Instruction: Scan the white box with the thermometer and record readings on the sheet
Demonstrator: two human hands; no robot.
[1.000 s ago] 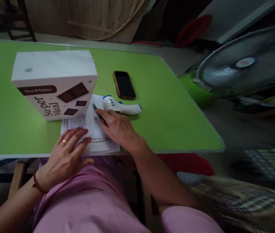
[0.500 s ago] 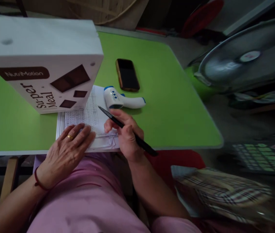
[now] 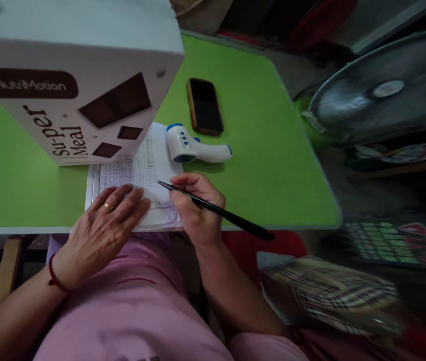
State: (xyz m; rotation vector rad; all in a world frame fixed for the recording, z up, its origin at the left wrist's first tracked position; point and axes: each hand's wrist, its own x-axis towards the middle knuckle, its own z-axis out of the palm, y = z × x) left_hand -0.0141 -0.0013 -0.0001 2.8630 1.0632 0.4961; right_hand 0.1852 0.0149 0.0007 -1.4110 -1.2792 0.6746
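Observation:
My right hand point(image 3: 195, 210) holds a black pen point(image 3: 231, 216), with its tip over the lower right of a written sheet of paper point(image 3: 137, 173). My left hand point(image 3: 102, 228), with a gold ring, lies flat on the near part of that paper. The paper rests at the near edge of a green table point(image 3: 261, 165). A white box with brown print point(image 3: 73, 75) stands on the paper's far side.
A white and blue infrared thermometer point(image 3: 193, 148) lies just beyond my right hand. A black phone point(image 3: 204, 106) lies behind it. A standing fan point(image 3: 378, 93) is to the right of the table, and a checked bag point(image 3: 333, 291) is lower right.
My right hand picked the pen up off the paper and turned it to a writing grip. The view moved closer to the box. My left hand stayed flat.

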